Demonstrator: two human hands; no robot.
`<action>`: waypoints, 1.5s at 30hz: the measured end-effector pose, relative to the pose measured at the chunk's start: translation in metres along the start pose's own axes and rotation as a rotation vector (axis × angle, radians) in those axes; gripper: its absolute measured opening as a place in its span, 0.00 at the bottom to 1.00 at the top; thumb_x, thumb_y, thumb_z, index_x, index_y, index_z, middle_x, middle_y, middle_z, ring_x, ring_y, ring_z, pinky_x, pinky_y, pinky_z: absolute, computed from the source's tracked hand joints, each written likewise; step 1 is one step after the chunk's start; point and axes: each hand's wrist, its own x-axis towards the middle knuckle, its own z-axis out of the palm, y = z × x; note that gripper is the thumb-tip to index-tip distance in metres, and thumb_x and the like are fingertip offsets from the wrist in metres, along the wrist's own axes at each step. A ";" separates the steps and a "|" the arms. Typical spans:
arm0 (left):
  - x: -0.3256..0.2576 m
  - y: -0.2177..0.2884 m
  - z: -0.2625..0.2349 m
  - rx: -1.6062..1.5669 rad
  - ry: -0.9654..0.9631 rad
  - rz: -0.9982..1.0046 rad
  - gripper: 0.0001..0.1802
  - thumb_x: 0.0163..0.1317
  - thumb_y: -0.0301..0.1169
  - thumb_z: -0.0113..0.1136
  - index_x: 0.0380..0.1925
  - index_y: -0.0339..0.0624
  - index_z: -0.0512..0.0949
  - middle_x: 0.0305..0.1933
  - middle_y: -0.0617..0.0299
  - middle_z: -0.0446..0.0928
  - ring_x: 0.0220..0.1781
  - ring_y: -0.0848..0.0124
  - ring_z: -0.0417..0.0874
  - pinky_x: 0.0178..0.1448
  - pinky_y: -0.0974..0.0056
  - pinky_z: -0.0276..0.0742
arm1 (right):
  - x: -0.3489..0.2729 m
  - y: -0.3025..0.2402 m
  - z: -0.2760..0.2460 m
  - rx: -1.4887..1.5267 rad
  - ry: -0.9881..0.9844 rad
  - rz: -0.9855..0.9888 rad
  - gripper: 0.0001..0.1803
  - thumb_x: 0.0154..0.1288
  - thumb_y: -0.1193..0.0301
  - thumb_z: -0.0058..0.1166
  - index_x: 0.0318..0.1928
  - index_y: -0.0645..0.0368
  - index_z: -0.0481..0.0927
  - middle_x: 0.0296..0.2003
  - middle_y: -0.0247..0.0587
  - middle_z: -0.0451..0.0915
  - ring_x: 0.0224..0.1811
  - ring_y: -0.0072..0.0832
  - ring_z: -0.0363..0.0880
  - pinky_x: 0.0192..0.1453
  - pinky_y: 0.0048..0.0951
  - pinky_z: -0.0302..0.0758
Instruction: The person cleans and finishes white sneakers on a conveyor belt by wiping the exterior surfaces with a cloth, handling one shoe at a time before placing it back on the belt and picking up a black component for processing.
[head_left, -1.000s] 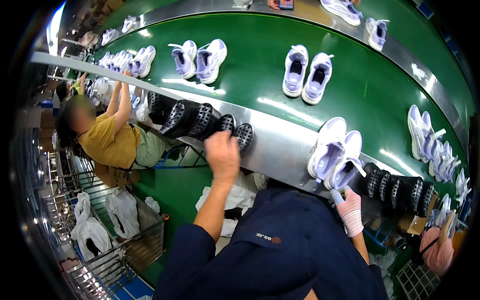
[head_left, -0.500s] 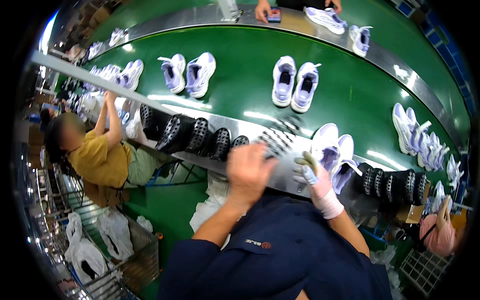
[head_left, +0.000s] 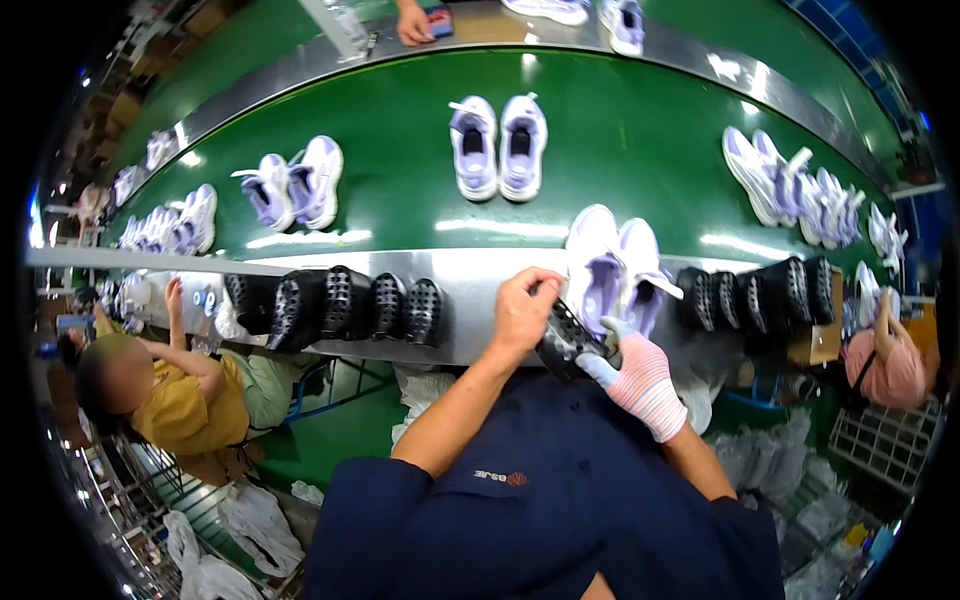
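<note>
Black dotted piece (head_left: 572, 336) has moved in toward the near sneaker pair (head_left: 598, 268) since half a second ago; now at the pair's near left side. Left to right: row of black pieces (head_left: 342, 304), well left of the pair; bare left hand (head_left: 522, 312), pinching the piece's upper end; gloved right hand (head_left: 643, 378), clamped on its lower end; second black row (head_left: 756, 298), just right of the pair.

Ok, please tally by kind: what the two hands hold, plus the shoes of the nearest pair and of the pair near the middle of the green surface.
Black perforated piece, between the bare left hand and the gloved right hand: 1
White-and-lilac shoes: 4 (nearest pair 2, pair on the green surface 2)
Total: 5
</note>
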 end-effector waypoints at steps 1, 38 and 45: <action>-0.002 -0.007 0.008 -0.017 0.049 -0.022 0.07 0.69 0.25 0.61 0.39 0.32 0.85 0.36 0.62 0.85 0.40 0.76 0.82 0.48 0.69 0.78 | -0.005 -0.004 -0.001 -0.075 0.098 -0.163 0.36 0.64 0.49 0.66 0.60 0.67 0.77 0.36 0.56 0.85 0.39 0.51 0.86 0.46 0.45 0.80; 0.082 -0.026 0.025 0.828 -0.343 0.482 0.06 0.62 0.23 0.59 0.35 0.28 0.79 0.38 0.35 0.81 0.46 0.37 0.80 0.54 0.43 0.77 | 0.037 0.038 -0.024 -0.467 -0.145 0.308 0.16 0.61 0.66 0.53 0.38 0.63 0.89 0.39 0.59 0.88 0.44 0.53 0.89 0.51 0.47 0.84; 0.069 -0.017 0.041 0.750 -0.538 0.463 0.07 0.61 0.22 0.60 0.34 0.25 0.79 0.39 0.31 0.80 0.45 0.35 0.81 0.52 0.43 0.77 | 0.079 0.040 -0.013 -0.437 -0.119 0.379 0.16 0.60 0.66 0.54 0.38 0.63 0.90 0.38 0.62 0.87 0.45 0.53 0.89 0.51 0.48 0.83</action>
